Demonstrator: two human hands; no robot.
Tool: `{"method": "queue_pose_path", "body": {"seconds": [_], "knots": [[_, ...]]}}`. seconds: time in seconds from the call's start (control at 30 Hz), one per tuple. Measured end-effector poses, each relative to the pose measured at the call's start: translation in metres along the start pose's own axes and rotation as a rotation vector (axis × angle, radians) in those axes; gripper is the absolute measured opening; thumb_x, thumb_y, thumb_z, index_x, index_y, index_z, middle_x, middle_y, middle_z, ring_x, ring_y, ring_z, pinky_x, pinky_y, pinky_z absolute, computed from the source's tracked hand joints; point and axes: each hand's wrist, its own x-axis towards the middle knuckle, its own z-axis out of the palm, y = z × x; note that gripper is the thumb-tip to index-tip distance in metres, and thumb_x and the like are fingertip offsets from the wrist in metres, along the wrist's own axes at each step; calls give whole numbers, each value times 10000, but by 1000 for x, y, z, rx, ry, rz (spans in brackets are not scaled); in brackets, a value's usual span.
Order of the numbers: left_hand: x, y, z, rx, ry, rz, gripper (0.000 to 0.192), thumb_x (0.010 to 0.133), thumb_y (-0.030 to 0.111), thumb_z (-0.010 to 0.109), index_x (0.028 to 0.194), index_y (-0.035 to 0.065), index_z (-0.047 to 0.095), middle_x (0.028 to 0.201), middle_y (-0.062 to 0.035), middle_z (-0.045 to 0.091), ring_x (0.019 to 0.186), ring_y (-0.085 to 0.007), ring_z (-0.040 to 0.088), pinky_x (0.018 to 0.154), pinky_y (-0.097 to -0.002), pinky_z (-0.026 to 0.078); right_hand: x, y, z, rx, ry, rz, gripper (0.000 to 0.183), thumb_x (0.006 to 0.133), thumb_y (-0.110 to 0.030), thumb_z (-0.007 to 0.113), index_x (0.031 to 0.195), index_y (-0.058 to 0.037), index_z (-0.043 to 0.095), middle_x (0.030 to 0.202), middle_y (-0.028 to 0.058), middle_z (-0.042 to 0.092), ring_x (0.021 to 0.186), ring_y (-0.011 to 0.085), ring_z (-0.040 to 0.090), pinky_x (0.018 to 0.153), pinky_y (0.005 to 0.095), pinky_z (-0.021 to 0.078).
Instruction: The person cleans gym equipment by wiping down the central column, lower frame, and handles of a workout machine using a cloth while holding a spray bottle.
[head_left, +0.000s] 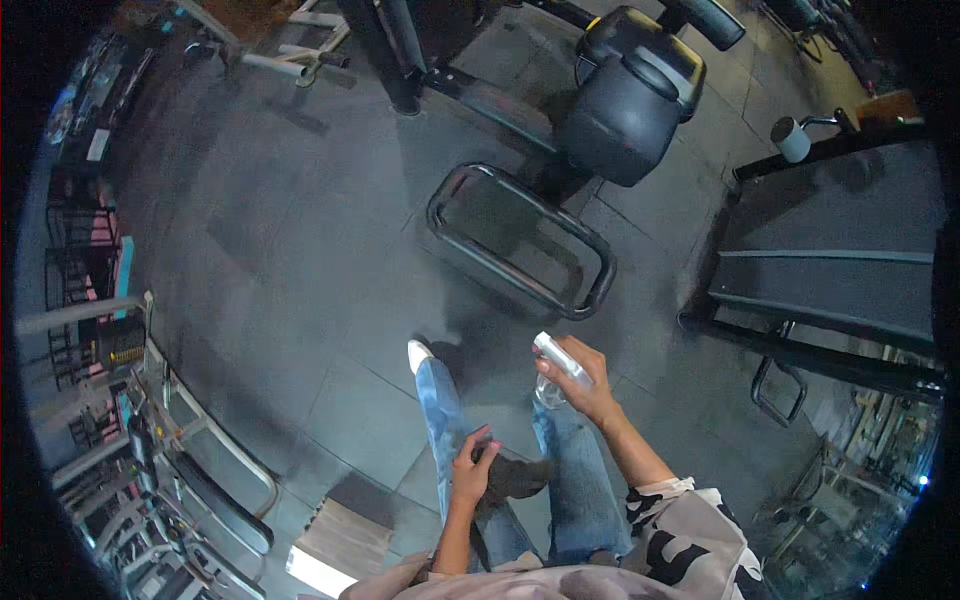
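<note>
My right hand (589, 376) grips a spray bottle with a white trigger head (559, 352) and a clear body (550, 393). Its nozzle points up and to the left, towards the black tubular frame (517, 270) of a gym machine. Below and to the left, my left hand (474, 466) hangs in front of my jeans with its fingers bent. A dark brown, cloth-like shape (517, 478) shows right beside that hand; I cannot tell whether the fingers hold it. The machine's dark rounded housing (622, 120) stands beyond the tubular frame.
Grey rubber tiles (300, 247) cover the floor. To the right lies a large black padded machine (825, 277) with a white roller (790, 139). Metal-framed gym equipment (202, 435) stands at the left. A wood-topped box (341, 536) sits near my left side.
</note>
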Motion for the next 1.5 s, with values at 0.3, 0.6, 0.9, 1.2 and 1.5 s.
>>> {"method": "queue_pose_path", "body": {"seconds": [0.3,0.6,0.9,1.2,1.5], "knots": [[68,51,-135,116,-100,0,379,881,216,618,1214,45,554,921,-112,679,897,-173,619,831,-302,458,55,11,90,216,415,282,506,913,-432,555,1087,41,597,917,88,649,772,136,622,708,268,487],[94,60,-216,73,157,-137,288,914,179,561,1165,38,562,862,-90,679,832,-151,587,797,-280,448,152,88,159,505,521,612,414,930,-394,528,927,0,656,740,55,631,617,137,615,586,273,470],[94,16,-180,141,31,-157,304,909,183,578,1168,25,565,869,-89,686,830,-153,607,803,-285,450,227,153,197,392,614,516,526,886,-538,525,840,-29,650,691,47,618,591,121,580,574,272,448],[100,17,-177,139,44,-226,327,904,209,565,1182,36,567,882,-103,689,849,-169,610,823,-298,447,203,154,204,240,430,639,507,861,-546,524,961,-74,681,687,78,633,661,206,613,644,341,447],[117,19,-165,267,-1,-210,328,906,219,561,1187,50,563,885,-99,689,857,-168,603,840,-303,437,136,167,214,161,386,717,515,828,-537,588,908,-35,667,719,127,642,700,274,622,665,368,454]]}}
